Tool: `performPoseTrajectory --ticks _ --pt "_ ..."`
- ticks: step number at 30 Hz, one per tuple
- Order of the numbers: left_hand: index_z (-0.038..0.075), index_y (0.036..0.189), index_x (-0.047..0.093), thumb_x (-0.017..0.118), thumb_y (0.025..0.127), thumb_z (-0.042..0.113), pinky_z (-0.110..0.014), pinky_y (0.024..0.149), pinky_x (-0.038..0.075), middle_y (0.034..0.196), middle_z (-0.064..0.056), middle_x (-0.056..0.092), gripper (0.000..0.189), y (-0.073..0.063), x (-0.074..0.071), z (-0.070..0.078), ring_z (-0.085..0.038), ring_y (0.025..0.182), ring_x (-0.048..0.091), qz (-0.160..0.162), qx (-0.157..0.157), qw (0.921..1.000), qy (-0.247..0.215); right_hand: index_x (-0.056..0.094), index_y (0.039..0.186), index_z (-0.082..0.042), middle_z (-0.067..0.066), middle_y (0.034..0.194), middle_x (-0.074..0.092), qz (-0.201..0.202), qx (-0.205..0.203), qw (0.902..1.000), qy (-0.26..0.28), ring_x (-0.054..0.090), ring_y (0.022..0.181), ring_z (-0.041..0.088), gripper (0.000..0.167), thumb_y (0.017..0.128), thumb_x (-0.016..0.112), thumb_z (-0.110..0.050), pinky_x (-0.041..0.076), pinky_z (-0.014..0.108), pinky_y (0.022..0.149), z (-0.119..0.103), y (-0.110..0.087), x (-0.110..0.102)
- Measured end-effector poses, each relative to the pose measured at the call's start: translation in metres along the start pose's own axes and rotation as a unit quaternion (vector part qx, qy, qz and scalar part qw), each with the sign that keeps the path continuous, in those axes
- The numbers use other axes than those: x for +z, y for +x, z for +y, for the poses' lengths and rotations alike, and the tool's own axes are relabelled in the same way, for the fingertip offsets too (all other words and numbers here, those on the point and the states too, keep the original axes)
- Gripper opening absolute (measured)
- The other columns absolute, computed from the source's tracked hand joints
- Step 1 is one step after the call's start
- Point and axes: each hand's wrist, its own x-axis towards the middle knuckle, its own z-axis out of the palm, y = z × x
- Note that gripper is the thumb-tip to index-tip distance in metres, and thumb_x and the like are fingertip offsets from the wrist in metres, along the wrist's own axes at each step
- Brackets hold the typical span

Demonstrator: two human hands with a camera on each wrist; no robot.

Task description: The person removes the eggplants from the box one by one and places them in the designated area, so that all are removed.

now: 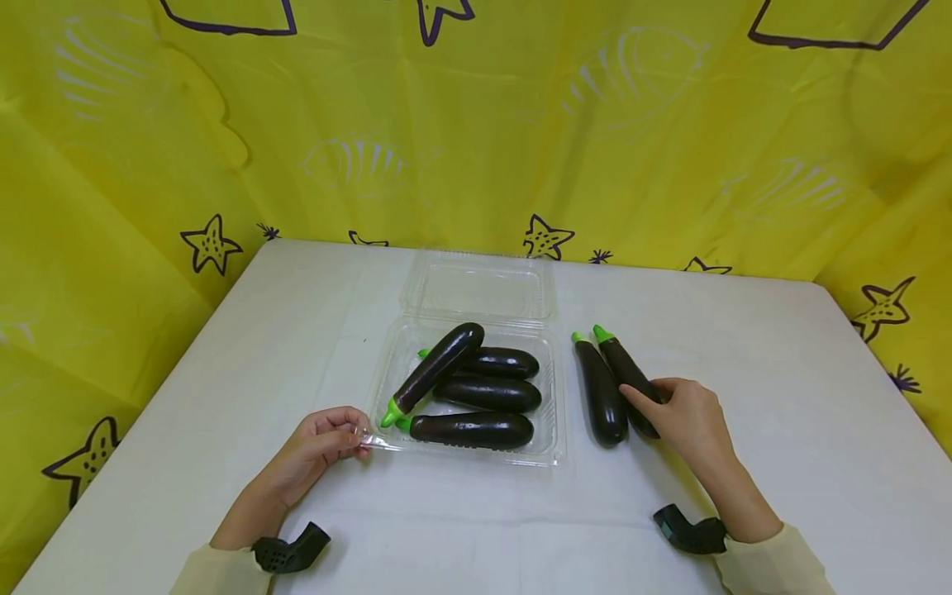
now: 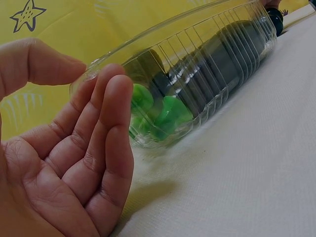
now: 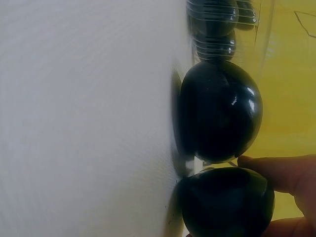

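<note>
A clear plastic clamshell box [image 1: 550,450] lies with its lid folded back, holding several dark eggplants with green stems. One eggplant [image 1: 439,368] slants across the others, its stem at the box's left wall. My left hand [image 1: 316,450] pinches the front left corner of the box rim between thumb and fingers. To the right of the box, two eggplants lie side by side on the table. My right hand [image 1: 687,413] grips the right-hand eggplant [image 1: 625,361] near its thick end, thumb on its left side. The other eggplant [image 1: 598,397] is close beside that thumb.
The transparent lid [image 1: 479,289] lies flat behind the box, toward the back edge of the white table [image 1: 781,397]. A yellow curtain [image 1: 476,124] with sea-creature drawings hangs behind and at both sides. Each wrist wears a black camera mount [image 1: 290,552].
</note>
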Motion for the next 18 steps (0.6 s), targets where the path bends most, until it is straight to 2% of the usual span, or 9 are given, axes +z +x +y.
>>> performPoseTrajectory --ticks 10,14,18 --pt "0.003 0.092 0.059 0.042 0.087 -0.005 -0.027 0.074 0.051 0.083 -0.001 0.063 0.019 -0.0001 0.0009 0.0011 -0.012 0.076 0.060 0.001 -0.005 1.0000 0.002 0.061 0.105 0.011 0.023 0.091 0.063 -0.003 -0.002 1.0000 -0.003 0.055 0.078 0.030 0.066 0.084 0.057 -0.051 0.043 0.036 0.061 -0.0004 -0.0007 -0.0002" --pt "0.003 0.092 0.059 0.042 0.087 -0.005 -0.026 0.074 0.051 0.082 -0.001 0.063 0.019 -0.0001 0.0009 0.0008 -0.012 0.077 0.060 0.001 -0.008 1.0000 -0.003 0.058 0.110 0.014 0.027 0.097 0.062 0.004 -0.007 1.0000 -0.001 0.057 0.084 0.035 0.069 0.086 0.054 -0.050 0.047 0.044 0.068 -0.0005 -0.0009 -0.0004" --pt "0.003 0.093 0.059 0.041 0.088 -0.005 -0.026 0.074 0.051 0.083 -0.001 0.063 0.021 0.0005 0.0008 0.0005 -0.012 0.077 0.060 -0.001 -0.007 0.9999 -0.010 0.057 0.110 0.015 0.030 0.103 0.060 0.004 -0.009 0.9999 0.006 0.057 0.091 0.040 0.069 0.088 0.051 -0.051 0.045 0.050 0.075 0.0000 -0.0010 -0.0005"
